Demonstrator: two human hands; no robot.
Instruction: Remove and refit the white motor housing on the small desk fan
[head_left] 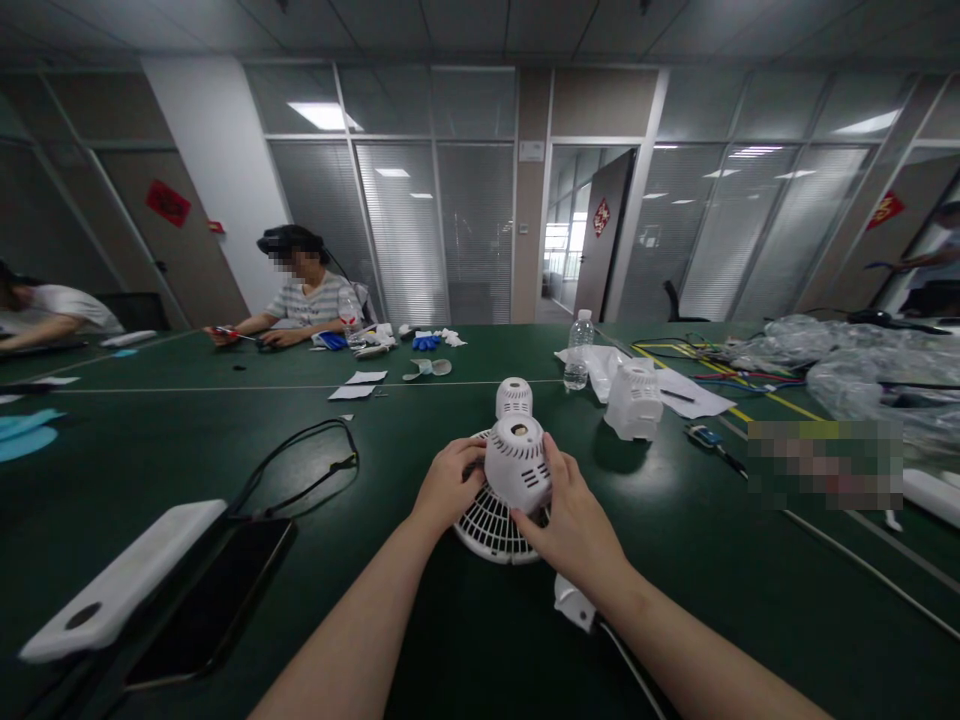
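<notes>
Between my two hands is a white, vented plastic motor housing (517, 465), its rounded top facing up. My left hand (454, 485) grips its left side with the fingers curled around it. On the opposite side, my right hand (566, 500) has its thumb at the front and its fingers along the right flank. Beneath the housing lies a round white fan grille (491, 540), partly covered by my hands. A second, smaller vented white housing (514, 397) stands just behind. Close to my right forearm rests a small white plastic part (574, 602) with a cable.
Another white housing (634, 400) and a water bottle (579, 350) stand to the right. A phone (214, 605), white power bank (127, 580) and black cable (300, 485) lie left. Clear plastic wrap (862, 365) is piled far right. A person (307, 295) sits across the green table (390, 420).
</notes>
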